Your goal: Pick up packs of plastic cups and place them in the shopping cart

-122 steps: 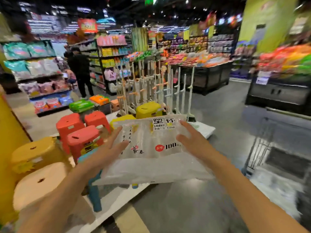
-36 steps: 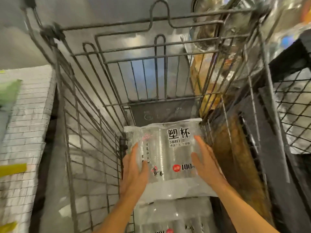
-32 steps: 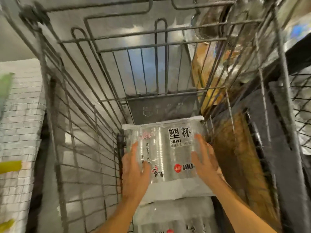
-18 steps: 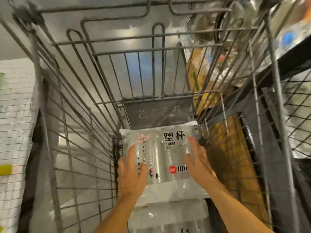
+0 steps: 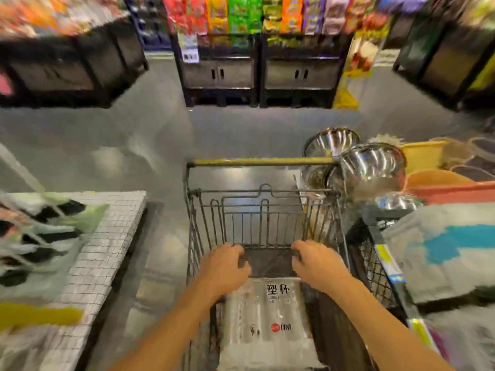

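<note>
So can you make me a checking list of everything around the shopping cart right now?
Surface: grey shop floor, shiny.
Job's things: wire shopping cart; clear pack of plastic cups lying inside it.
Clutter: steel bowls stacked right of the cart; white gridded mat to its left.
Hands: left hand and right hand, fingers curled over the dark bar at the cart's near end, apart from the pack.
Cables: nothing seen.
Surroundings: blurred snack shelves ahead.

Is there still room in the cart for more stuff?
Yes. The cart is bare at its far end, between the cup pack and the front wires. The near end is filled by the pack. Outside on the right, steel bowls crowd against it.
</note>
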